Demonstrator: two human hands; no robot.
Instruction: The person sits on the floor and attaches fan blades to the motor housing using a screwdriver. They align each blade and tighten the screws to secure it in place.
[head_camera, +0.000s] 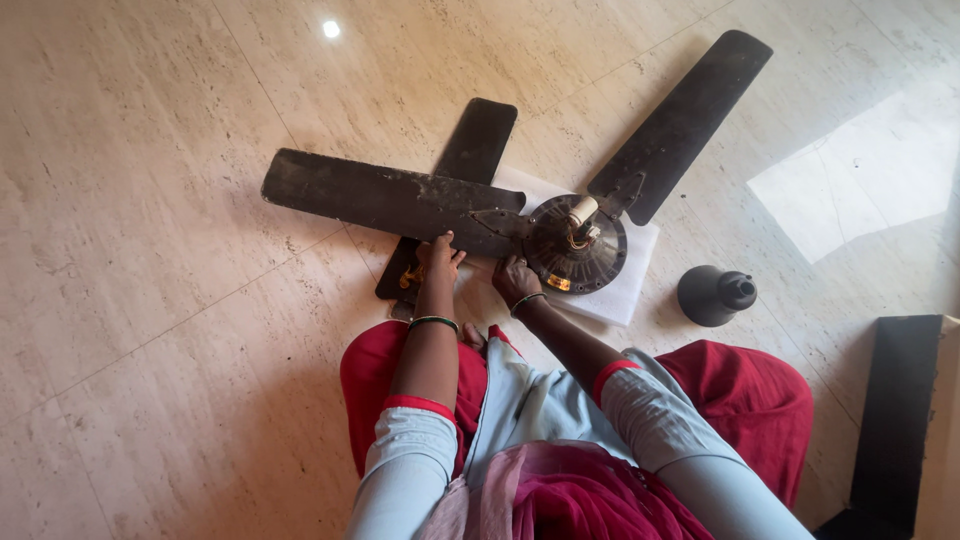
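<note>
A dark ceiling fan motor (575, 245) lies on a white cloth (625, 285) on the floor, with two blades attached: a long one to the left (385, 198) and another to the upper right (685, 120). A loose third blade (465, 165) lies under the left one, with a brass-coloured bracket end (408, 277) near me. My left hand (440, 258) rests on the near edge of the left blade, fingers spread. Beside the motor's near rim, my right hand (514, 280) touches the blade bracket with curled fingers; what it grips is hidden.
I sit on a beige marble floor (150, 300) in red and pale blue clothing. A dark bell-shaped fan canopy cover (714, 294) stands to the right of the cloth. A black box-like object (900, 420) sits at the lower right. Sunlight patch at right.
</note>
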